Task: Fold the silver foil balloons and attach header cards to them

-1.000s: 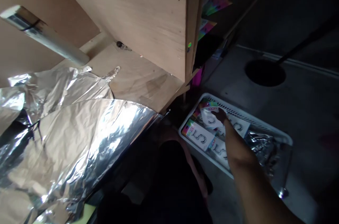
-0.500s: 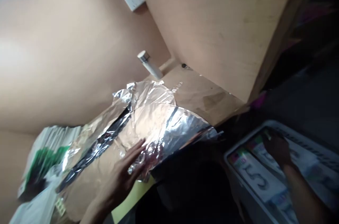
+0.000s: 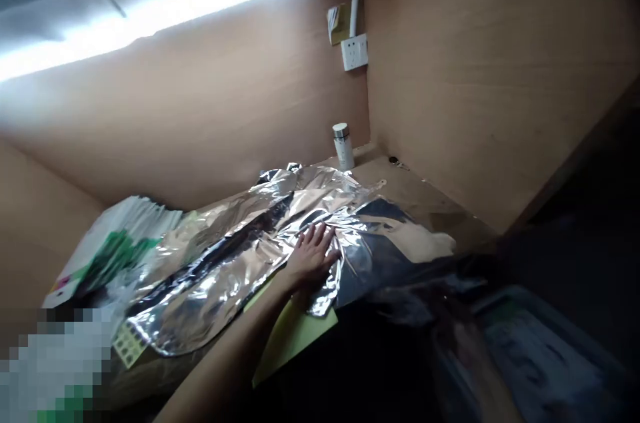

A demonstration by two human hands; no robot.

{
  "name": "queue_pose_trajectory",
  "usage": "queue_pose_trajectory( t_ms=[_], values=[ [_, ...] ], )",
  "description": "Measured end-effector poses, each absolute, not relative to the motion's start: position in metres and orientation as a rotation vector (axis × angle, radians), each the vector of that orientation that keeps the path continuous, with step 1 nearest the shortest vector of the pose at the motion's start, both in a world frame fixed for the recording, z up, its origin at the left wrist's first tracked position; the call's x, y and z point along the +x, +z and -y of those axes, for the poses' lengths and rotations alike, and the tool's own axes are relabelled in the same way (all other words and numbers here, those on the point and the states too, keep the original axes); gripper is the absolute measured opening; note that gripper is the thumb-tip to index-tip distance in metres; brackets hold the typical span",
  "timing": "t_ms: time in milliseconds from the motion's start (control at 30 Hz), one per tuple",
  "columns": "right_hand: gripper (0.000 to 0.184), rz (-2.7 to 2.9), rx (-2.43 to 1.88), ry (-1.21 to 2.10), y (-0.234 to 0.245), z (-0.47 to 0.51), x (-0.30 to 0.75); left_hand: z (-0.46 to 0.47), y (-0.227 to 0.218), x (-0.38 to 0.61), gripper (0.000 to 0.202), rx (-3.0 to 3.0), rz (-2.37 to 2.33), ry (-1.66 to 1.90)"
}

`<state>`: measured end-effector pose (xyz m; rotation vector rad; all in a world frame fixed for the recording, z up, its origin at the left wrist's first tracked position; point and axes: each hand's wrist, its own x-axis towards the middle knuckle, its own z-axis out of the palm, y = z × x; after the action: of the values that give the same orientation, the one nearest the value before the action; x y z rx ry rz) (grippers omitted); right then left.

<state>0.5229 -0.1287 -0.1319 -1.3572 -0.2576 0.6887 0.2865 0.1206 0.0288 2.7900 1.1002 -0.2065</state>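
1. Pressing down right now on the crinkled silver foil sheet (image 3: 225,270), the left hand (image 3: 313,256) is open and flat, fingers spread, palm on the metal, gripping nothing.
2. That foil lies spread across the plywood counter (image 3: 420,196), with the hand near its front edge, which curls up just beside the hand. A yellow-green sheet (image 3: 293,336) sticks out from under the foil, below the left forearm (image 3: 225,363).
3. Over at the lower right, the plastic tray (image 3: 540,350) is badly blurred, and its contents can't be made out. A dark streak runs along its edge, but I can't tell whether that's the right hand or how it stands.
4. Around the foil, a steel-capped bottle (image 3: 343,146) stands upright near the back corner, below a white wall socket (image 3: 354,52). A white bag with green print (image 3: 115,256) sits at the foil's left end, and a small yellow dotted card (image 3: 129,343) sits by its lower edge.
5. Compared with the earlier frames, the left hand has opened out wider on the foil. A second ago it was out of sight while the right hand worked among the cards numbered 5 in the tray. Now the view has swung away, leaving the tray in the corner.
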Motion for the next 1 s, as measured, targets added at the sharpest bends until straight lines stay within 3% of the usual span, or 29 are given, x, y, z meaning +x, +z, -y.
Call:
queue_pose_trajectory(
  t_ms=[200, 300, 400, 433, 533, 667, 867, 1000],
  values=[
    [0.050, 0.370, -1.534, 0.457, -0.075, 0.159, 0.552, -0.115, 0.039, 0.300, 0.060, 2.885, -1.094, 0.244],
    [0.058, 0.554, -1.723, 0.297, -0.036, 0.160, 0.562, -0.065, 0.049, 0.310, 0.056, 2.920, -0.474, 0.529],
    [0.062, 0.693, -1.832, 0.283, 0.005, 0.156, 0.562, -0.011, 0.051, 0.323, 0.072, 2.888, 0.043, 0.514],
    [0.064, 0.756, -1.908, 0.255, 0.018, 0.156, 0.561, 0.001, 0.049, 0.327, 0.068, 2.914, 0.072, 0.505],
    [0.067, 0.981, -2.299, 0.036, 0.053, 0.161, 0.554, 0.006, 0.044, 0.341, 0.028, 2.949, 0.009, 0.466],
    [0.060, 1.135, -2.622, -0.107, 0.085, 0.170, 0.554, -0.024, 0.051, 0.350, 0.022, 2.628, 0.003, 0.306],
    [0.058, 1.017, -1.810, 0.615, 0.105, 0.159, 0.576, -0.047, 0.078, 0.357, 0.030, 2.202, -0.132, 0.299],
    [0.061, 0.873, -1.608, 0.607, 0.108, 0.148, 0.575, -0.056, 0.086, 0.364, 0.044, 1.854, -0.243, 0.312]
  ],
)
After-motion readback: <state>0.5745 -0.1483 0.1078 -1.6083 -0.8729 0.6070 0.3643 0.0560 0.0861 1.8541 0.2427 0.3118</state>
